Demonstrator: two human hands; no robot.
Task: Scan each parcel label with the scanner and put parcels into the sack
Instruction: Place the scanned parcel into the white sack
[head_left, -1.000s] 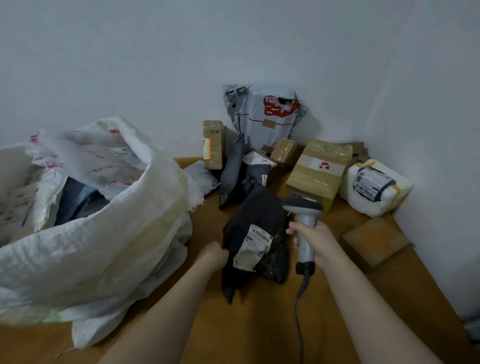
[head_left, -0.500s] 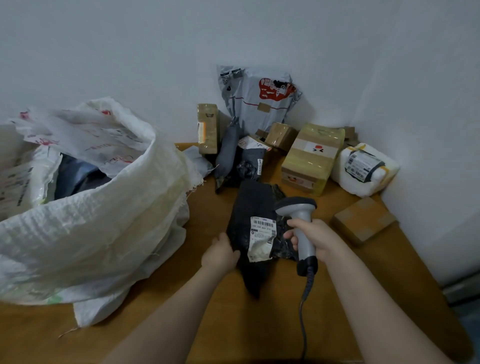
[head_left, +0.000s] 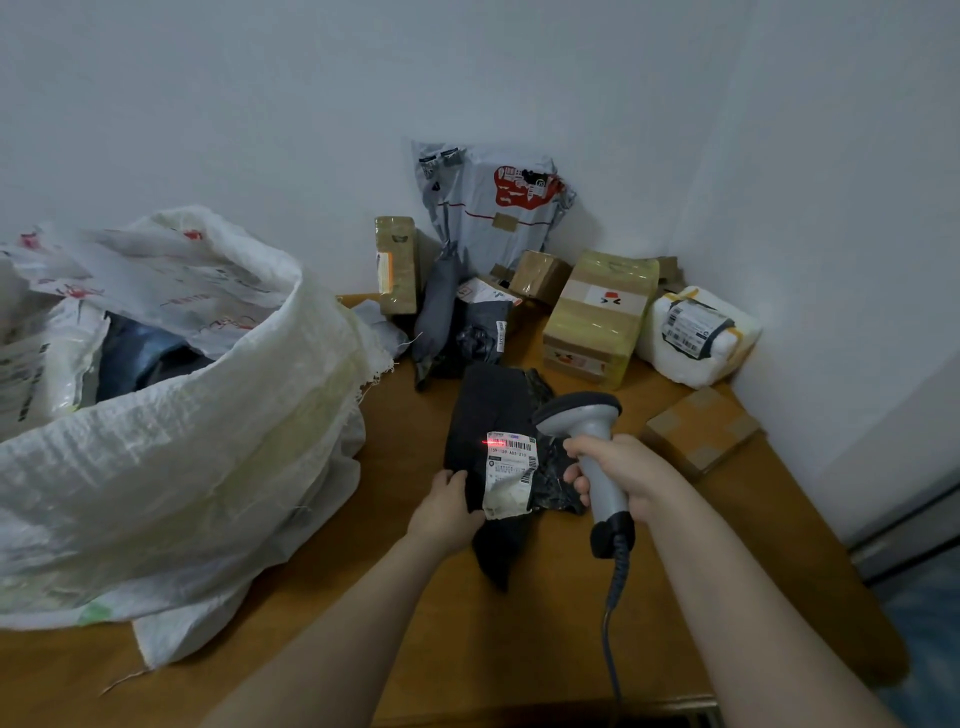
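A black soft plastic parcel lies flat at the middle of the brown wooden table. The left hand grips its near left edge, fingers curled over the wrap beside the white paper label. The right hand is wrapped tight round the handle of the grey corded handheld scanner, at the parcel's 3 o'clock. A red line falls across the label's barcode. The big white woven sack sags open at 9 o'clock. At 1 o'clock stands a tape-wrapped cardboard box, with a white foam-wrapped parcel beside it.
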